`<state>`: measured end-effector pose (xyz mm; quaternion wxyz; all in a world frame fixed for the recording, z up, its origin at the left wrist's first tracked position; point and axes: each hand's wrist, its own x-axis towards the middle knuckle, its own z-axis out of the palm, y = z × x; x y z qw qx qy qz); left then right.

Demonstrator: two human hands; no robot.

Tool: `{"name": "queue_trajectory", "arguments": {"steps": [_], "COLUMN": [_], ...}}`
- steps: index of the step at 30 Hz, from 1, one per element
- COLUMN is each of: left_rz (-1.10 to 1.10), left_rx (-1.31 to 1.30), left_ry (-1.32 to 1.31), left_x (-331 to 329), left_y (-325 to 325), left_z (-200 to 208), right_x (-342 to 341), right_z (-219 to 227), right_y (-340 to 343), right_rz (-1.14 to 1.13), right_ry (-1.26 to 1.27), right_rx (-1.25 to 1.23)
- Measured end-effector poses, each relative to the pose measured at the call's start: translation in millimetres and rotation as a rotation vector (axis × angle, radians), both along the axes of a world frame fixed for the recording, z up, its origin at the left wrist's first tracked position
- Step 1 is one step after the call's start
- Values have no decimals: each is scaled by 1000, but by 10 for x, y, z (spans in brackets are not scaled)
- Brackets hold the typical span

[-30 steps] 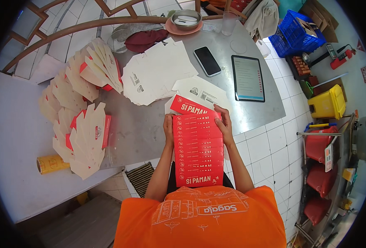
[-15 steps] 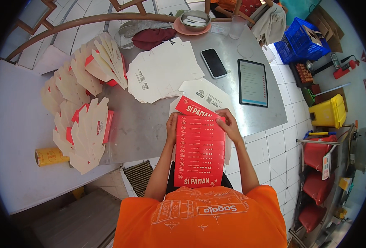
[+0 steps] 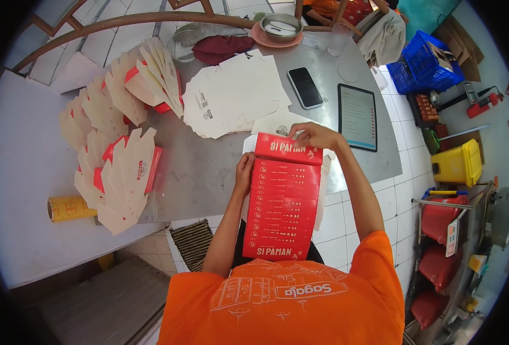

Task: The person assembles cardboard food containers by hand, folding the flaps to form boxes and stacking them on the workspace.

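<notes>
Overlapping red printed cardboard box blanks (image 3: 283,201) lie in a stepped row from the table edge down over my lap. My left hand (image 3: 244,171) grips the row's upper left edge, with its thumb along the side. At the far end, my right hand (image 3: 316,137) pinches the upper edge of the farthest red blank (image 3: 277,146), which sits level across the top of the row. Its fingertips partly cover the print. White undersides of flat blanks (image 3: 277,122) show just beyond.
A stack of flat white blanks (image 3: 237,92) lies ahead, with a phone (image 3: 305,88) and a tablet (image 3: 358,118) to its right. Part-folded boxes (image 3: 130,178) crowd the table's left side, near a yellow cylinder (image 3: 70,209). At the back sit a maroon cloth (image 3: 222,49) and metal bowl (image 3: 280,26).
My right hand has moved from the row's right side to the farthest blank's upper edge. That blank has turned from slanted to nearly level. My left hand stays on the left edge.
</notes>
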<state>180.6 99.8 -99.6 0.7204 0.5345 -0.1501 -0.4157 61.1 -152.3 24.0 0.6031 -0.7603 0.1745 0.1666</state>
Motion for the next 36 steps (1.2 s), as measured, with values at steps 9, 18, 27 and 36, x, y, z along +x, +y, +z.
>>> {"name": "queue_trajectory", "arguments": {"steps": [9,18,27,36], "left_rz": [-74,-35,-189,-168], "left_rx": [-13,-59,-188,-239], "left_ry": [38,164,241,294], "left_x": [34,58,69,99], "left_y": [23,45,14,62], "left_z": [-11,-132,50,-121], "right_x": [582,642,615,650], "right_z": [-39,-172,-273,-329], "right_y": [669,832,929,921], "right_rz": [-66,-191,-207,-164], "right_ry": [-320,-392,-375,-350], "right_rx": [-401,-435,-713,-717]}}
